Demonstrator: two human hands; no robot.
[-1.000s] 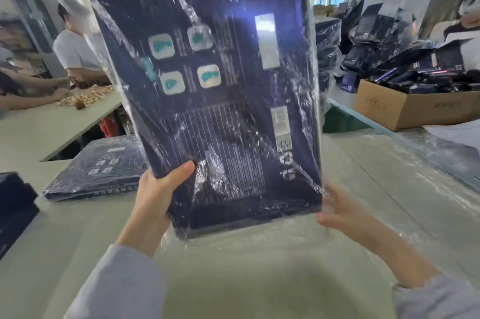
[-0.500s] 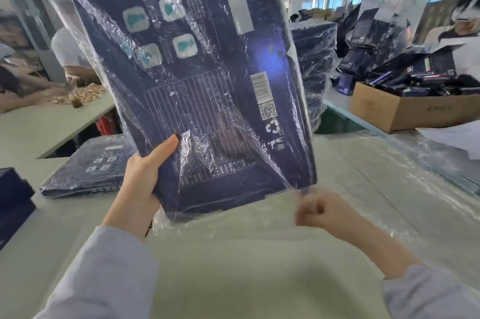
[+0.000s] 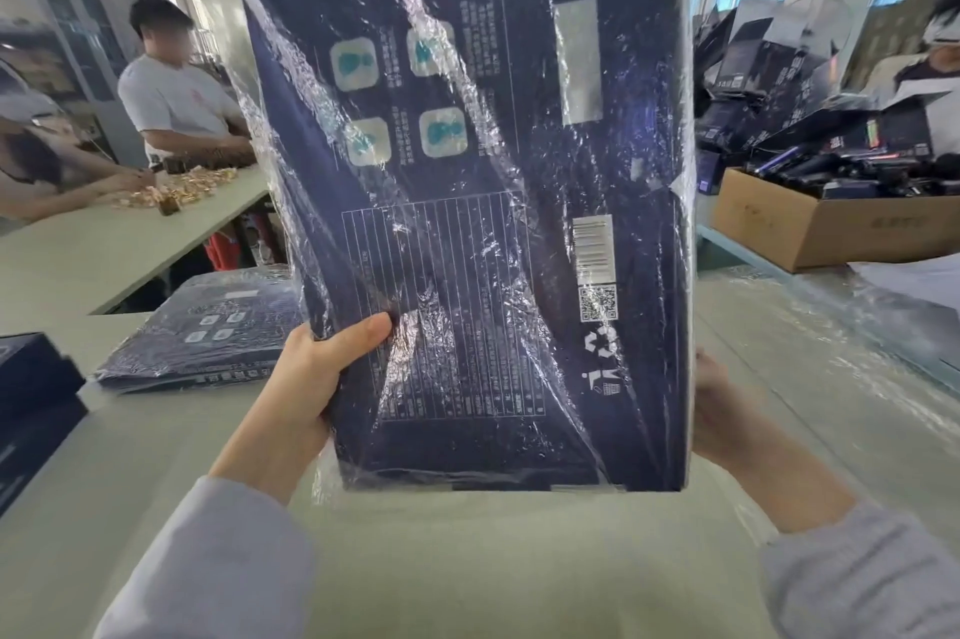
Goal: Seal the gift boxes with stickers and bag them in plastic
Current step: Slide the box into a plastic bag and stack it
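Our right hand (image 3: 723,417) is back at the gift box (image 3: 613,160), 4 o'clock; we cannot tell its grip; left hand (image 3: 311,378) clutches 8 o'clock; plastic bag (image 3: 441,82) on, bagging seems done.

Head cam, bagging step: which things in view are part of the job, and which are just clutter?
Job: gift box inside plastic bag, gripped by left hand and right hand; bagged boxes stacked at left; clear plastic at right.
Lying about: cardboard carton, right; gold pieces, far left.
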